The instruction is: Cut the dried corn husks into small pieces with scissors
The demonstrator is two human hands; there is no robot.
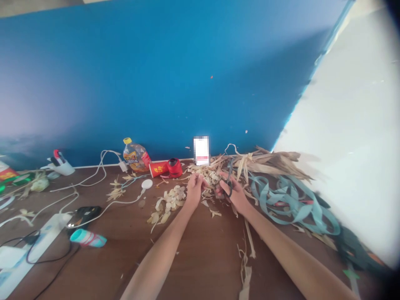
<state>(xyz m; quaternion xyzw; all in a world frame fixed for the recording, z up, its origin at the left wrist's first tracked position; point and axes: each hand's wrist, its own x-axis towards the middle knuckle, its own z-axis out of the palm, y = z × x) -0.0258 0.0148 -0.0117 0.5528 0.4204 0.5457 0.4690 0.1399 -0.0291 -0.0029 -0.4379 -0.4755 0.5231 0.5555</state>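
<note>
My right hand (233, 192) is wrapped round a pair of dark-handled scissors (230, 173), whose blades point up and away from me. My left hand (195, 189) is closed in a pinch just to the left, and what its fingertips hold is too small to make out. Beyond and between both hands lies a heap of pale dried husk scraps (212, 173). A pile of cut, rounded husk pieces (170, 202) sits left of my left hand. Long dried corn husks (271, 161) lie behind my right hand, against the wall.
Coiled light-blue ribbon (290, 204) lies at the right. A phone-like bright screen (201, 151) stands against the blue wall. Leftward are a red can (158, 168), a bottle (136, 156), a white cable (125, 202), a turquoise roll (88, 238) and a power strip (40, 250).
</note>
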